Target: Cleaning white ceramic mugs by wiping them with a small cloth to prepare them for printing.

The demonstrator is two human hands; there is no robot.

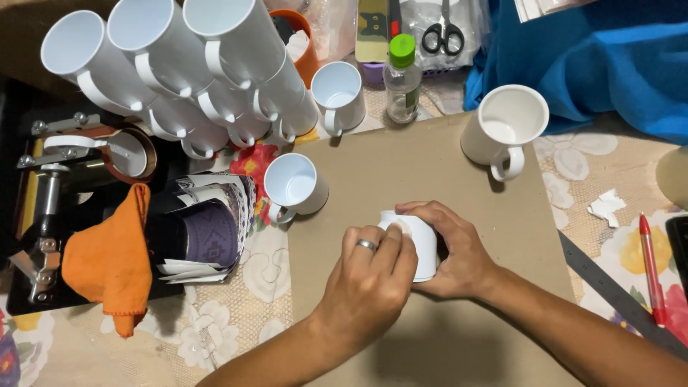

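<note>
Both hands close around a white mug [423,247] lying on its side at the middle of the brown cardboard sheet [430,172]. The left hand [369,276] (a ring on one finger) presses its fingertips onto the mug's near side, while the right hand [455,251] wraps it from the far side. Off the sheet's left edge stands an upright mug [294,185]; another mug [505,129] sits on its far right corner. Beyond the sheet's far edge stands a green-capped bottle [401,79].

White ceramic mug [424,240], centre: mostly hidden under both hands.
Black flat device [679,240], right edge: cut off.
Red pen [651,269], lower right: tip hidden.
</note>
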